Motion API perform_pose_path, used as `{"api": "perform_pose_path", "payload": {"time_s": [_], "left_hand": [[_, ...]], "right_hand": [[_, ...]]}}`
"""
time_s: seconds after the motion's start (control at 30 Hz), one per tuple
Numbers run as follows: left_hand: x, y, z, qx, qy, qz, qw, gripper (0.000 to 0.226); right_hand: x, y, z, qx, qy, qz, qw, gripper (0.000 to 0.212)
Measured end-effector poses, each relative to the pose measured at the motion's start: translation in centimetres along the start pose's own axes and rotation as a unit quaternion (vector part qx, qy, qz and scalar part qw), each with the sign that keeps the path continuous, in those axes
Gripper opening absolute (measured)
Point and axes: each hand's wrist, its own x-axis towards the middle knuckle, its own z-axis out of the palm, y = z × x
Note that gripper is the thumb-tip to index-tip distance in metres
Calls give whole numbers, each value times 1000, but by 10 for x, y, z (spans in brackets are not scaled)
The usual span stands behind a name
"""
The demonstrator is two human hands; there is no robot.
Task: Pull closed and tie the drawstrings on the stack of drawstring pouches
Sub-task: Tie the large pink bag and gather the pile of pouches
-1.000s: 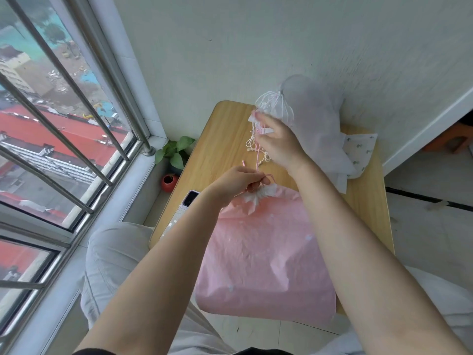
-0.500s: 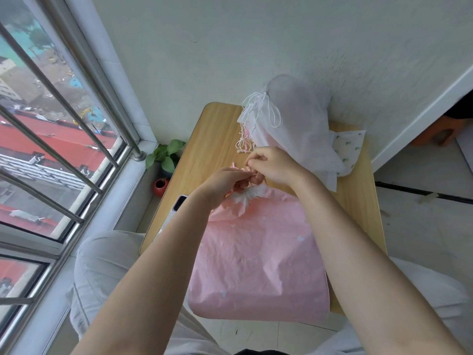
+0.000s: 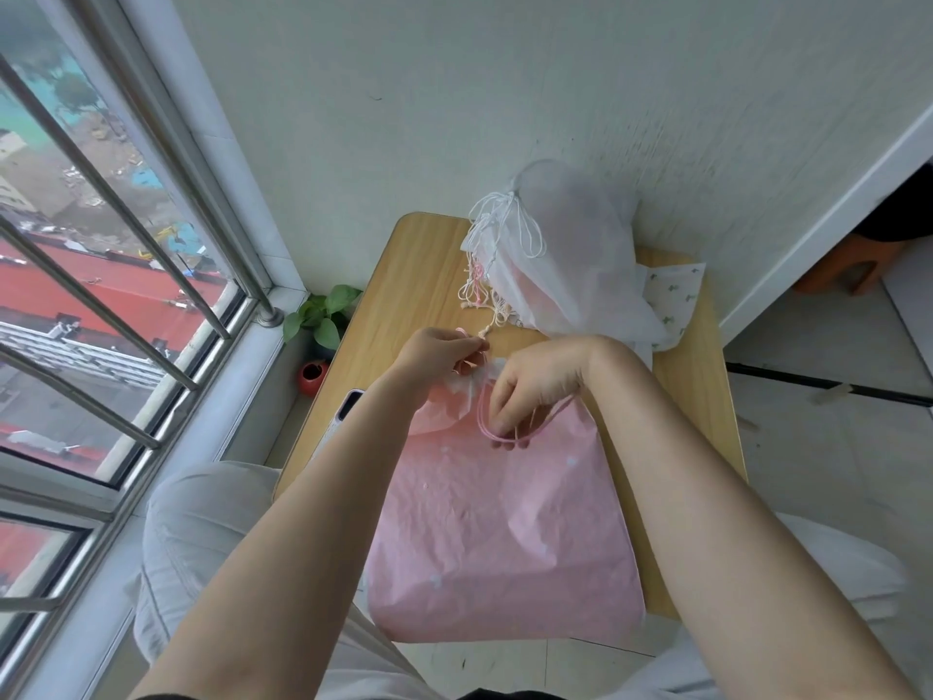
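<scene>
Since half a second ago, right hand (image 3: 530,391) has dropped toward the person, fingers (image 3: 505,421) hooking pink cord (image 3: 484,421); left hand (image 3: 439,348) pinches pink pouch (image 3: 500,527)'s gathered neck on tabletop (image 3: 419,275).

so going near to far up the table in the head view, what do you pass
pink pouch → right hand pinching its pink drawstring → left hand gripping the gathered mouth → loose cord ends → white pouches against the wall

One pink pouch (image 3: 500,538), one white pouch (image 3: 570,255), one patterned pouch (image 3: 674,295), two hands, one potted plant (image 3: 320,336).
</scene>
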Motion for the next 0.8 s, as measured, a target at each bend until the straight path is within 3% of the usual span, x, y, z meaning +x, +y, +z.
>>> {"api": "perform_pose_path", "payload": {"time_s": [0.1,0.2,0.27,0.43,0.67,0.8], "left_hand": [[-3,3,0,45,-1,17,999,13],[-2,4,0,86,0,34,996,16],[-2,3,2,110,0,39,993,14],[-1,4,9,154,10,70,985,11],[2,-2,1,162,26,100,981,20],[0,-3,-5,164,22,128,978,20]], "right_hand": [[3,1,-4,-70,128,26,989,13],[14,13,-8,41,323,14,945,15],[27,24,-8,89,400,-2,912,20],[44,28,3,162,370,-31,914,15],[49,29,5,95,341,-36,935,14],[43,22,9,141,300,-27,943,12]]}}
